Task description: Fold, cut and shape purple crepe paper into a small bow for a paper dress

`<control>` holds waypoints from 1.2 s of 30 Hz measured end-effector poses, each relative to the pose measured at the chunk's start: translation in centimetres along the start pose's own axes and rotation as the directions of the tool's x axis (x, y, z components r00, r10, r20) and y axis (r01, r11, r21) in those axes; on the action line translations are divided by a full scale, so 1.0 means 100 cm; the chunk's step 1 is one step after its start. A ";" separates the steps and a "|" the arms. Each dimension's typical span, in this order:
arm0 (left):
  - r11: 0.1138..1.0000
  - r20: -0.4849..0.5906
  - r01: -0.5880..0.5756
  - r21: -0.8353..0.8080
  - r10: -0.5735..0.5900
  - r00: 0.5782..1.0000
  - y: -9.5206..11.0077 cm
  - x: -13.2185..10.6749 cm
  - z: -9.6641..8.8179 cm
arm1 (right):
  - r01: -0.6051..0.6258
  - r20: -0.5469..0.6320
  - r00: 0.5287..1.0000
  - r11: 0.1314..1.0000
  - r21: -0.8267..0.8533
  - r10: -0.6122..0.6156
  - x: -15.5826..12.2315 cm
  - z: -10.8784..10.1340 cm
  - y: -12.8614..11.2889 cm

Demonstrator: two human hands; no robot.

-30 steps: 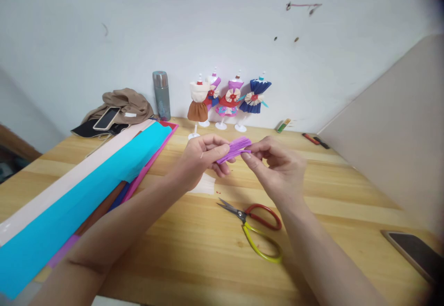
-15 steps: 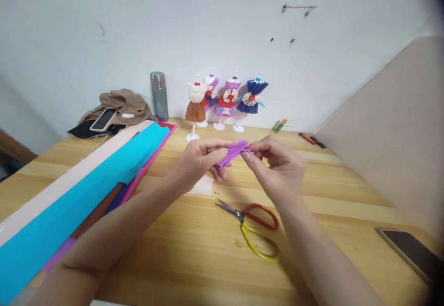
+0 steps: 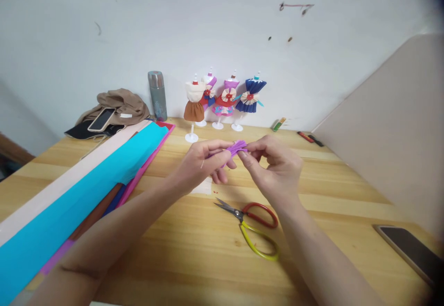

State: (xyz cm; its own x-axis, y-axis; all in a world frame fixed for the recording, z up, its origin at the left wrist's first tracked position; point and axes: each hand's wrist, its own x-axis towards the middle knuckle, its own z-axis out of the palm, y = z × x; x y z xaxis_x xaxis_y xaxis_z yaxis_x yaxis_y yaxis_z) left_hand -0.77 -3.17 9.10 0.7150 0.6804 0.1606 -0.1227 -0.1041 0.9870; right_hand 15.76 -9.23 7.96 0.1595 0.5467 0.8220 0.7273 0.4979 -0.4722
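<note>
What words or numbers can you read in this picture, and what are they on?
No words or numbers can be read anywhere.
White tag on the brown cloth: too small to read.
Green tube by the wall: label blurred.
Flask, left phone, right phone: no writing shows.
Purple paper, pinched by the left hand and right hand: plain.

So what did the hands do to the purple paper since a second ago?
The left hand and right hand moved closer together, squeezing the pleated purple paper into a shorter, tighter bunch, so less of it shows. Both hands kept hold of it. The scissors stayed lying on the table.
</note>
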 end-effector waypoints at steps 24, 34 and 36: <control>0.913 -0.098 -0.224 0.340 0.271 0.958 -0.005 -0.001 0.003 | -0.159 0.133 0.981 0.980 0.123 0.142 0.003 -0.004 0.005; 0.893 -0.019 -0.247 0.377 0.274 0.962 -0.004 -0.002 -0.001 | -0.135 0.286 0.954 0.978 0.157 0.086 0.007 -0.009 0.000; 0.891 -0.005 -0.251 0.377 0.273 0.962 -0.005 -0.002 -0.002 | -0.129 0.292 0.953 0.978 0.162 0.078 0.008 -0.009 -0.002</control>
State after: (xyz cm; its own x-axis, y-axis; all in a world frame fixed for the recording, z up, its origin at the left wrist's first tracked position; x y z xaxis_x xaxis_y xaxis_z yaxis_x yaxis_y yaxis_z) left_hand -0.94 -3.09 8.53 0.6511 0.6295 0.4240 -0.0294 -0.5373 0.8429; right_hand 16.35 -9.55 9.01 0.0140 0.7563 0.6541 0.5832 0.5252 -0.6197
